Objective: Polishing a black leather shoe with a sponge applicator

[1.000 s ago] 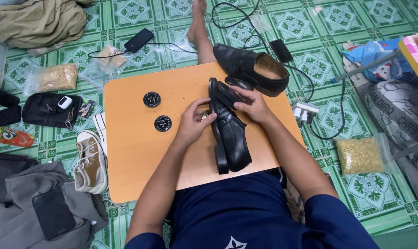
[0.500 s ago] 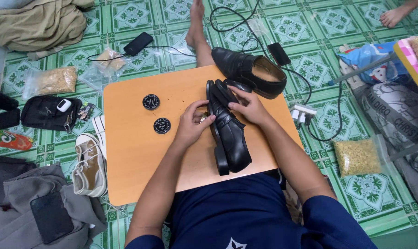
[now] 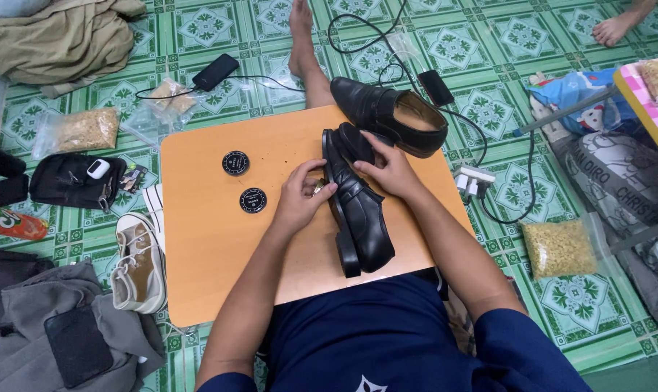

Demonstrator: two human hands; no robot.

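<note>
Seated on the floor with a low wooden table (image 3: 213, 254) across my lap, I hold a black leather dress shoe (image 3: 362, 210) tipped on its side, sole edge and stacked heel toward my left. My left hand (image 3: 300, 199) curls against the sole rim, fingers closed around something small that I cannot make out; my right hand (image 3: 394, 170) cups the upper near the toe, steadying it. The work in hand looks like polishing or dressing the sole edge, and the next move, I judge, calls for a firm right grip while the left works along the rim. Beyond my hands lie two round black polish tins (image 3: 235, 162), flat and lidded. At the table's far edge rests the matching shoe (image 3: 391, 116), smooth, glossy, tan-lined inside.
</note>
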